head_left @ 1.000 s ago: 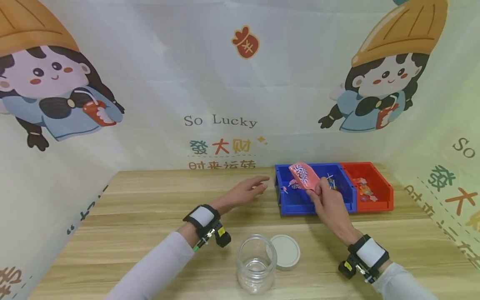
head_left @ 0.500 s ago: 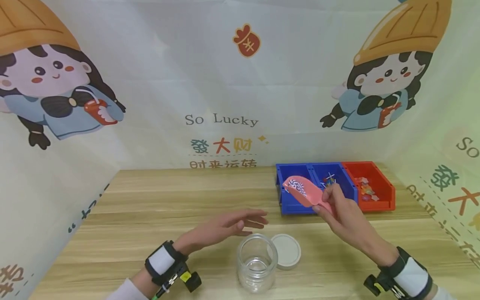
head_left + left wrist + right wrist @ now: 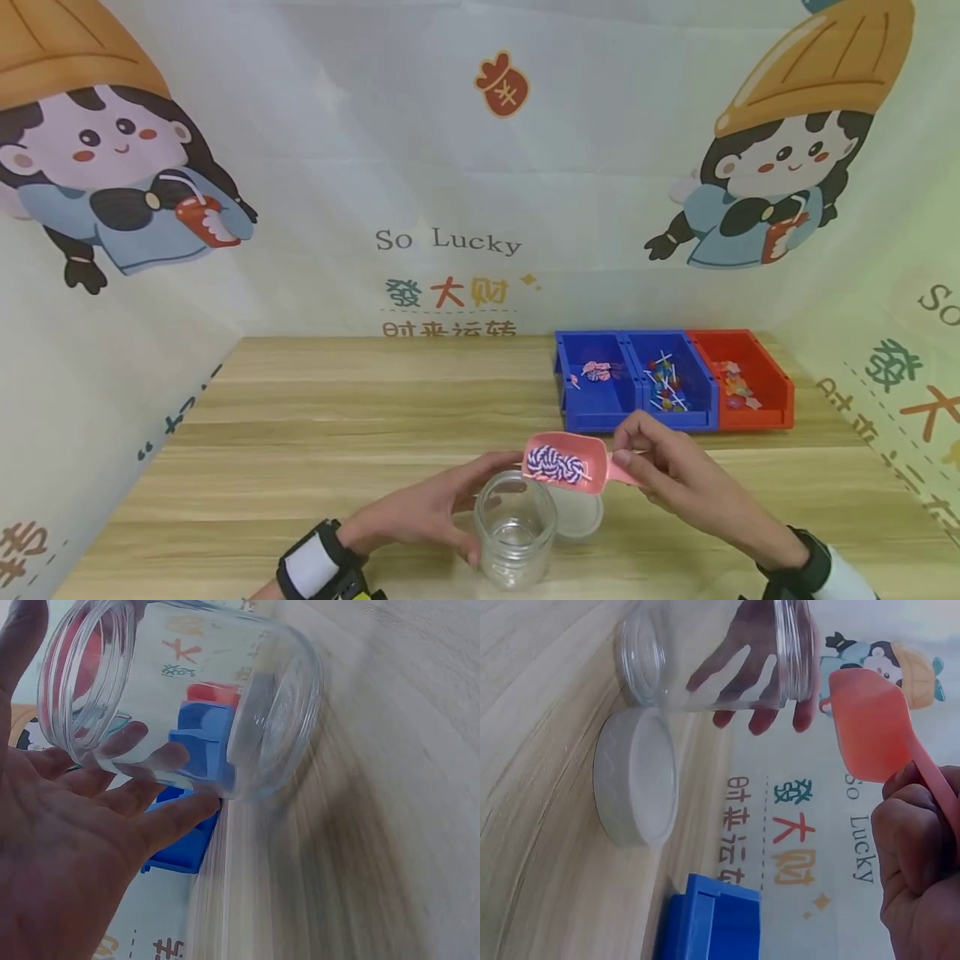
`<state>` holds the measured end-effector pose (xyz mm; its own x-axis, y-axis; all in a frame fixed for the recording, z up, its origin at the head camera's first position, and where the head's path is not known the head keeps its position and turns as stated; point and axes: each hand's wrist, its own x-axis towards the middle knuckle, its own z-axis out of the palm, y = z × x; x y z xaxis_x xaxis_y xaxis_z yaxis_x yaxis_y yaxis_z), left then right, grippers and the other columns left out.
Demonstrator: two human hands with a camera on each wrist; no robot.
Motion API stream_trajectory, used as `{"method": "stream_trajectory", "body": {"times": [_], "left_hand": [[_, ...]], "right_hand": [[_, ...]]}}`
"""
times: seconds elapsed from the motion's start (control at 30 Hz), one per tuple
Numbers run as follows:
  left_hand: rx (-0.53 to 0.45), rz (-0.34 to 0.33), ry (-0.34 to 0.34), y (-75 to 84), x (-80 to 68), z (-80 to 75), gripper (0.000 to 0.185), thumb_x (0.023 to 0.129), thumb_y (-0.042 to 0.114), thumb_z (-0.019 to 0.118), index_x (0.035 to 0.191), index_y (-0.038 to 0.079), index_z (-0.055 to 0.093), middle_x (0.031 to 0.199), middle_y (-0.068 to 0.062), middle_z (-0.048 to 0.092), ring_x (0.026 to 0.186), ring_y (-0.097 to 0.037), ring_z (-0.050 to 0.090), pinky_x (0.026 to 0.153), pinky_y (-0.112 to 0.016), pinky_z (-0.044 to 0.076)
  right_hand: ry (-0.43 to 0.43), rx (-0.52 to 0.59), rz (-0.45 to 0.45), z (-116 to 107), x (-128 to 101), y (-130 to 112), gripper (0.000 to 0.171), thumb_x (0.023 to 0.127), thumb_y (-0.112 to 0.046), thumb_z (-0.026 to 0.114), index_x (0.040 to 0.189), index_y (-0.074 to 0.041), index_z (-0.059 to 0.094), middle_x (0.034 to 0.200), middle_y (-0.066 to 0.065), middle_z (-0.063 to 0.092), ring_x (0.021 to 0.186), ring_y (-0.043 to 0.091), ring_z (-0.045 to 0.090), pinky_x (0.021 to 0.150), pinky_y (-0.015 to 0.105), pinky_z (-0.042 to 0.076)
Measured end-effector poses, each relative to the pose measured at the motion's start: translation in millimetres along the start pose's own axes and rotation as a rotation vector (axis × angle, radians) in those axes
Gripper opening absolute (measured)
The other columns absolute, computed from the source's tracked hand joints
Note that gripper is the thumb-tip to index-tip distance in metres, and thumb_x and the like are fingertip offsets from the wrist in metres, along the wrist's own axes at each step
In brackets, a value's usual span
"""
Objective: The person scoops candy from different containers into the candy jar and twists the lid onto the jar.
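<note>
"Pink scoop [image 3: 596, 458] in my right hand [image 3: 682, 479]: thumb and fingers pinch the handle, and its bowl hangs just above the far right of the rim of the glass jar [image 3: 517, 554], apart from it."

"Why so level?"

"To keep the swirled candies [image 3: 555, 465] from sliding off, I'd say; the hollow faces up with several in it."

"And your other fingers?"

"My left hand [image 3: 427, 508] is spread wide around the jar's left and far sides, likely to steady the glass. Whether it presses there, I cannot tell."

"That white lid [image 3: 581, 510]?"

"It lies just beside the jar, leaving the mouth uncovered."

"What about the surface and the room?"

"I work at a wood-grain tabletop [image 3: 360, 400]. At its far right stand two blue bins [image 3: 600, 412] and a red bin [image 3: 759, 418], side by side, probably to keep sorts separate; stick lollipops [image 3: 666, 383] fill part of the right-hand blue one. Behind hangs a pale, creased cloth [image 3: 337, 192] printed with cartoon figures [image 3: 787, 192] and 'So Lucky'; it also walls in both sides."
</note>
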<state>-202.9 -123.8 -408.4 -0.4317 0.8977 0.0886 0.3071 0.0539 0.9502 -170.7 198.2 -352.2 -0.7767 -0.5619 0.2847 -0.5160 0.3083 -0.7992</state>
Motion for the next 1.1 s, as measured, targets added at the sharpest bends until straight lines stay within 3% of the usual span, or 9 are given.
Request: {"method": "stream_trajectory", "body": {"times": [0.2, 0.33, 0.43, 0.53, 0.77, 0.93, 1.1], "left_hand": [[0.054, -0.027, 0.039, 1.6, -0.4, 3.8, 0.099, 0.076, 0.026, 0.081, 0.152, 0.029, 0.018, 0.159, 0.004, 0.023, 0.144, -0.018, 0.031, 0.115, -0.036, 0.033], [0.074, -0.039, 0.063, 1.9, -1.0, 6.1, 0.096, 0.077, 0.016, 0.08, 0.151, 0.027, 0.021, 0.156, 0.0, 0.03, 0.141, -0.019, 0.036, 0.114, -0.034, 0.035], [0.082, -0.045, 0.066, 1.4, -1.2, 6.9, 0.093, 0.077, 0.014, 0.079, 0.151, 0.027, 0.024, 0.153, 0.0, 0.036, 0.139, -0.02, 0.038, 0.113, -0.033, 0.035], [0.085, -0.048, 0.068, 1.7, -1.2, 7.0, 0.091, 0.078, 0.015, 0.079, 0.15, 0.029, 0.025, 0.151, 0.001, 0.04, 0.138, -0.022, 0.04, 0.113, -0.034, 0.035], [0.113, -0.064, 0.076, 2.5, -0.3, 5.8, 0.084, 0.081, 0.02, 0.077, 0.149, 0.029, 0.029, 0.148, 0.004, 0.043, 0.136, -0.017, 0.043, 0.111, -0.035, 0.039], [0.108, -0.074, 0.069, 3.0, 0.5, 6.0, 0.08, 0.082, 0.023, 0.076, 0.148, 0.031, 0.031, 0.147, 0.008, 0.044, 0.134, -0.011, 0.043, 0.111, -0.033, 0.038], [0.119, -0.061, 0.059, 3.4, 1.4, 5.0, 0.08, 0.083, 0.022, 0.075, 0.148, 0.031, 0.03, 0.147, 0.008, 0.044, 0.135, -0.014, 0.043, 0.111, -0.035, 0.039]], "right_hand": [[-0.054, -0.025, 0.024, 1.8, 3.6, -6.6, 0.004, 0.099, -0.012, 0.051, 0.102, -0.012, 0.052, 0.073, 0.001, 0.051, 0.049, 0.006, 0.042, 0.04, 0.02, 0.035], [-0.102, -0.077, 0.069, 1.5, 9.5, -11.6, 0.006, 0.099, -0.019, 0.052, 0.102, -0.015, 0.055, 0.08, 0.0, 0.06, 0.059, 0.004, 0.052, 0.047, 0.02, 0.043], [-0.139, -0.113, 0.08, 0.7, 14.5, -16.6, 0.007, 0.099, -0.022, 0.053, 0.101, -0.016, 0.056, 0.088, -0.001, 0.064, 0.071, 0.005, 0.06, 0.056, 0.021, 0.051], [-0.171, -0.163, 0.034, 0.1, 20.4, -24.0, 0.003, 0.098, -0.021, 0.055, 0.099, -0.018, 0.056, 0.087, -0.004, 0.065, 0.073, 0.003, 0.06, 0.059, 0.021, 0.052], [-0.236, -0.318, -0.086, 1.4, 33.2, -52.2, 0.008, 0.097, -0.024, 0.056, 0.092, -0.019, 0.059, 0.072, -0.012, 0.054, 0.062, -0.005, 0.045, 0.051, 0.014, 0.041], [-0.265, -0.41, -0.13, 5.3, 37.6, -66.2, 0.006, 0.096, -0.023, 0.059, 0.092, -0.019, 0.06, 0.074, -0.013, 0.055, 0.066, -0.005, 0.045, 0.054, 0.013, 0.042], [-0.283, -0.432, -0.139, 8.2, 40.0, -70.7, 0.005, 0.096, -0.021, 0.059, 0.093, -0.017, 0.06, 0.075, -0.013, 0.056, 0.067, -0.005, 0.046, 0.054, 0.012, 0.043]]}}
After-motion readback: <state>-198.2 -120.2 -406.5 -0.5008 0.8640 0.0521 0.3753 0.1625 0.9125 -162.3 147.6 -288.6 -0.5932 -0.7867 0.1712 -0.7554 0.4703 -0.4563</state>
